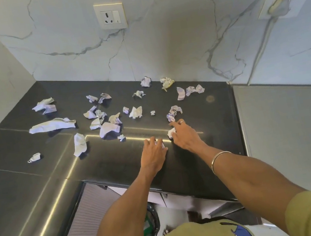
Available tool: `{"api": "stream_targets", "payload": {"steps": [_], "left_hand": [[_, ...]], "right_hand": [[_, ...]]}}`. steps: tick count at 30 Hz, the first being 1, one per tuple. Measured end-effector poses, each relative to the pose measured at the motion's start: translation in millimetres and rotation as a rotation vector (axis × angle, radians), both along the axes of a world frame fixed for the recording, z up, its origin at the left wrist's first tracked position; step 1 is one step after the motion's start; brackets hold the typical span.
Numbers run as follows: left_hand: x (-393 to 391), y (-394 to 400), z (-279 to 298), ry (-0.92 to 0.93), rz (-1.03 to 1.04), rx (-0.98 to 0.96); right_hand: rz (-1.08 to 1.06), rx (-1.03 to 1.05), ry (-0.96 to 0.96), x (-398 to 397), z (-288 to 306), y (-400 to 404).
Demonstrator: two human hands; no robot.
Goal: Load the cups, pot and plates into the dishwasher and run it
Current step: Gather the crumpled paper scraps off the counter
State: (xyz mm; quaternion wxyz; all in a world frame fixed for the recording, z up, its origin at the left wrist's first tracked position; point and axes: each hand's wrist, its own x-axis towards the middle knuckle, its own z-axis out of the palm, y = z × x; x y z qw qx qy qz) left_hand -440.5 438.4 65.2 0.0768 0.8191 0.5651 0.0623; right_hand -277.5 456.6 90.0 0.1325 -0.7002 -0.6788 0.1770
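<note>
No cup, pot, plate or dishwasher is in view. Several crumpled white and lilac paper scraps (108, 128) lie scattered over a dark corner countertop (26, 182). My left hand (153, 152) rests on the counter with its fingers closed over a small paper ball (160, 143). Just right of it, my right hand (184, 134) pinches another white paper ball (170, 132), with the index finger stretched toward a lilac scrap (173, 112). A ring and a metal bangle are on the right hand and wrist.
Marble walls close the corner, with a socket (110, 16) straight ahead and a plugged outlet (281, 5) at right. A grey steel surface (293, 124) adjoins the counter on the right. Below the counter edge, a lined bin (151, 225) stands by my body.
</note>
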Motion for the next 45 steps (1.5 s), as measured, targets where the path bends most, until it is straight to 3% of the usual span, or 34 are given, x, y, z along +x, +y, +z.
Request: {"api": "stream_targets", "payload": {"steps": [3,6,13,18,25,30,35,40,43,45], "left_hand": [[2,-2,1,-0.086,0.085,-0.076],[7,7,6,-0.310,0.412,-0.157],[18,18,-2,-0.601,0.931,-0.241],[34,26,1,-0.741,1.120,-0.240],[24,50,10,-0.865,1.036,-0.379],[10,71,3,-1.417,1.150,-0.622],[11,71,-1,-1.659,1.100,-0.730],[-1,84,-6,-2.026,1.005,-0.979],[-9,85,0,-2.092,0.967,-1.018],[-12,85,-4,-2.012,0.997,-0.976]], "right_hand": [[0.016,-0.005,-0.071,-4,-12,4],[0.052,-0.010,-0.102,-4,-23,9],[0.110,-0.054,0.174,19,-27,33],[0.002,-0.044,0.361,27,-33,38],[-0.096,-0.011,0.445,16,-26,43],[-0.050,0.043,0.528,-7,-6,48],[0.034,0.056,0.587,-39,-2,49],[0.090,0.090,0.504,-56,-5,47],[0.134,0.118,0.351,-63,-3,45],[0.187,0.111,0.307,-65,-4,44]]}}
